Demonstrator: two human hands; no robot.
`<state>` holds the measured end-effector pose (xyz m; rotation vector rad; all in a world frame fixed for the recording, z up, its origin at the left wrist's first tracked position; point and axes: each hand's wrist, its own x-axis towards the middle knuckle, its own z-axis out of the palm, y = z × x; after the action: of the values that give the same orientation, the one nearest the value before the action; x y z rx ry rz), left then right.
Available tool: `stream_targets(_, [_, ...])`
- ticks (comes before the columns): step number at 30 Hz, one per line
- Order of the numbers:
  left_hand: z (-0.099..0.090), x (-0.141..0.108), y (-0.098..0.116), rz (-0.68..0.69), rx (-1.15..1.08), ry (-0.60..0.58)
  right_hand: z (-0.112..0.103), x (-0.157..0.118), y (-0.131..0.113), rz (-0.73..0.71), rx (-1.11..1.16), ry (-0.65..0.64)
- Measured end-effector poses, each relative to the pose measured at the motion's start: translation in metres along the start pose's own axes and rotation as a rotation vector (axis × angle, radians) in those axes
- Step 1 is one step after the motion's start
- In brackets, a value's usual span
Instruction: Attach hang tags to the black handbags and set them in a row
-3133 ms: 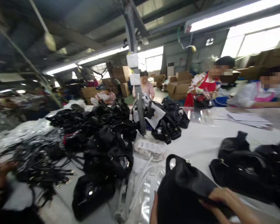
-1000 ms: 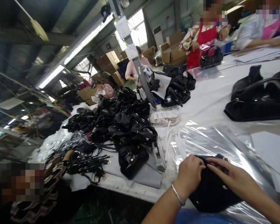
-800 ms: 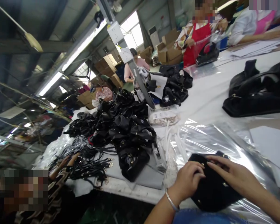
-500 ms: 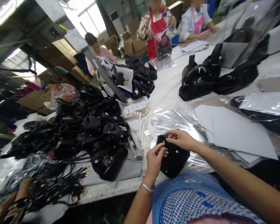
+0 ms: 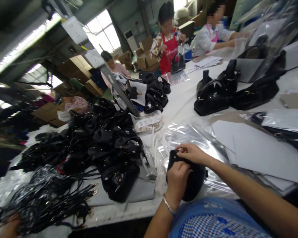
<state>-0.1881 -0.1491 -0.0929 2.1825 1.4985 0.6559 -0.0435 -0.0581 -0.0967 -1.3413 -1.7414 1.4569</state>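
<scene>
A small black handbag [image 5: 195, 186] with gold-coloured studs lies in front of my body at the table's front edge, partly covered by my hands. My right hand [image 5: 192, 154] pinches its upper edge from the far side. Across the middle of the bag lies my left hand [image 5: 178, 178], a silver bracelet at its wrist, with the fingers curled in on the bag's face; what the fingertips grip is hidden. Beyond the bag, clear plastic bags [image 5: 188, 134] are spread on the white table.
Black bags [image 5: 119, 178] are heaped left, beside straps [image 5: 59, 198] with metal clasps. White sheets [image 5: 253, 145] lie right. A metal post [image 5: 121, 92] rises near a bag of small parts [image 5: 149, 122]. Co-workers stand across the table; another person's hand [image 5: 12, 221] is lower left.
My left hand has moved right across the bag's face, its fingers now curled under. My right hand stays at the upper edge. The camera view has tipped upward a little.
</scene>
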Motion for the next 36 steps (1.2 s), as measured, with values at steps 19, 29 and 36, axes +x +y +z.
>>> stream_targets(19, [-0.010,-0.028,-0.043,-0.718,-1.098,0.279,-0.024,-0.011,0.020,0.076,0.189,0.010])
stream_targets(29, [0.033,-0.081,-0.081,-0.732,-0.827,0.254,-0.027,-0.013,0.011,0.178,0.247,0.160])
stream_targets(36, [0.048,-0.068,-0.113,-0.642,-0.554,0.345,-0.024,-0.015,0.015,0.182,0.266,0.156])
